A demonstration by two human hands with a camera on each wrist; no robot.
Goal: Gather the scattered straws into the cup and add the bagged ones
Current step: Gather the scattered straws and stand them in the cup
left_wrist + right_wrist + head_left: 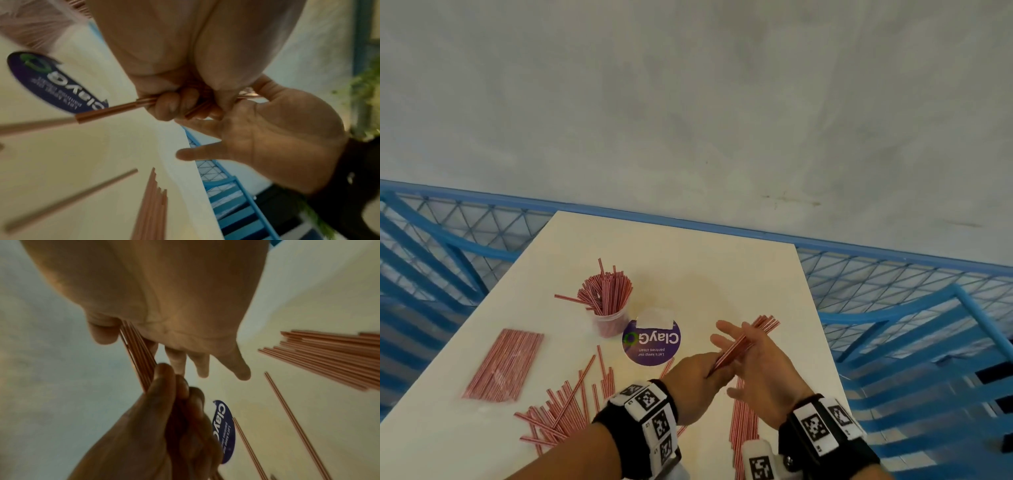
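Straws in hand come first: we hold a small bundle (743, 344) above the worktop (722, 267), its long axis running from the near left up toward the far right edge. Our left hand (693, 383) has its fingers (170, 104) curled round the bundle's near end; our right hand (760, 363) lies against the middle of it with fingers (202, 365) straight and spread, thumb pressed to the side, so it steadies rather than clasps.

The cup (607, 322) stands toward the far left of the hands, beyond a round purple sticker (652, 342), and our left hand is the nearer one to it. We judge the bundle must swing upright and travel far-left to drop in.

The cup already holds many straws, fanned above its rim, one jutting sideways. The bagged straws (505, 363) lie flat near the left edge, unopened as far as we can tell. Loose straws (558, 407) are piled at the near edge, more (743, 418) under our right wrist.
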